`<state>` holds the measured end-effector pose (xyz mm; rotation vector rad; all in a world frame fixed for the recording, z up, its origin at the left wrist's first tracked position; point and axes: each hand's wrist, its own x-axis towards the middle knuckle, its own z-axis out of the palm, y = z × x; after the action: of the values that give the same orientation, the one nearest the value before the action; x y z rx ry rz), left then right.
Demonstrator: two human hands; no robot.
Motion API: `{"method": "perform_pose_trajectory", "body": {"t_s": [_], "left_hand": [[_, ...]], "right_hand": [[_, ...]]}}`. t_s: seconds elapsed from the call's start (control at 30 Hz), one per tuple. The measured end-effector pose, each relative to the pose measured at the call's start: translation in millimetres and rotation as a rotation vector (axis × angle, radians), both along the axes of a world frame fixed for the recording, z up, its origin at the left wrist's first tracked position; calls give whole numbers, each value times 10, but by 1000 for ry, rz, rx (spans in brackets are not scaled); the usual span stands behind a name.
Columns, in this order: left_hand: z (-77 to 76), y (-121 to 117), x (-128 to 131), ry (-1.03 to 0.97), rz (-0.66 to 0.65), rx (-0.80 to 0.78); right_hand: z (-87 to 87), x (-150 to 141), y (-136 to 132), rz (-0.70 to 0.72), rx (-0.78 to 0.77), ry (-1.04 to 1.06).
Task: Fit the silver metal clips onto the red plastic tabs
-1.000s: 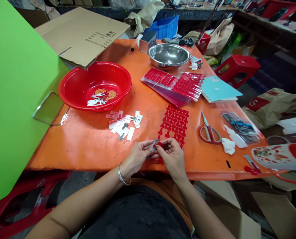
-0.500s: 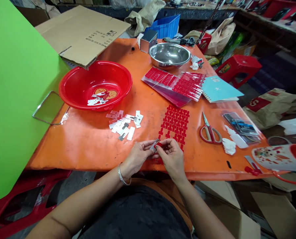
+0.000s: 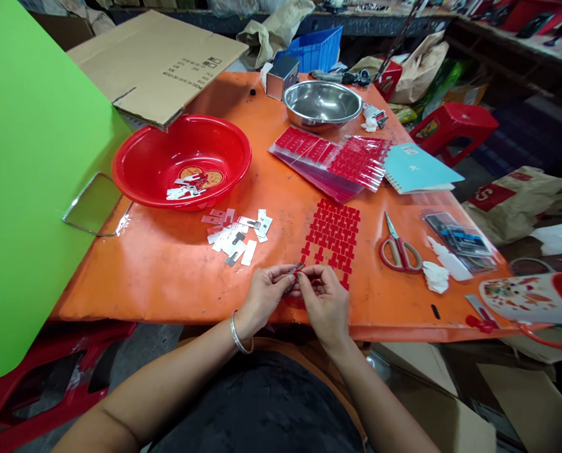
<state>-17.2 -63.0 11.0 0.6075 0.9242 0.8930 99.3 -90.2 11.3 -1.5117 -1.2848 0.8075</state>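
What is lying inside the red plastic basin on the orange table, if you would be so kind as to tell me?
The red plastic basin holds a small heap of silver metal pieces on its bottom, beside a printed picture. Part of that picture and the bottom beneath the heap are covered by the pieces.

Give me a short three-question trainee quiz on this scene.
1. What lies in the red plastic basin: A) scissors, B) silver metal tabs, C) a notebook?
2. True or false: the metal bangle is on the person's right wrist.
3. Which is nearer the red-handled scissors: the left hand or the right hand?

Key: 1 B; 2 false, it is on the left wrist; 3 the right hand.
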Motion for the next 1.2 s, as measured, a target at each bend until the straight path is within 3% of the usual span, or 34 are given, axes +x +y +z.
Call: {"method": "perform_pose_trajectory", "body": {"t_s": [0.13, 0.6, 0.9, 1.07, 1.2], "left_hand": [[14, -16, 14, 4, 4, 14], [31, -24, 20, 6, -24, 4], [44, -67, 36, 53, -4, 57], [72, -71, 27, 57, -13, 56], [29, -40, -40, 93, -96, 134]], "right_hand": [[47, 47, 58, -71, 100, -145], [40, 91, 132, -77, -62, 55], [39, 94, 186, -148, -160, 456], [-10, 106, 168, -28, -249, 513], [-80, 71, 188, 18, -286, 672]]}}
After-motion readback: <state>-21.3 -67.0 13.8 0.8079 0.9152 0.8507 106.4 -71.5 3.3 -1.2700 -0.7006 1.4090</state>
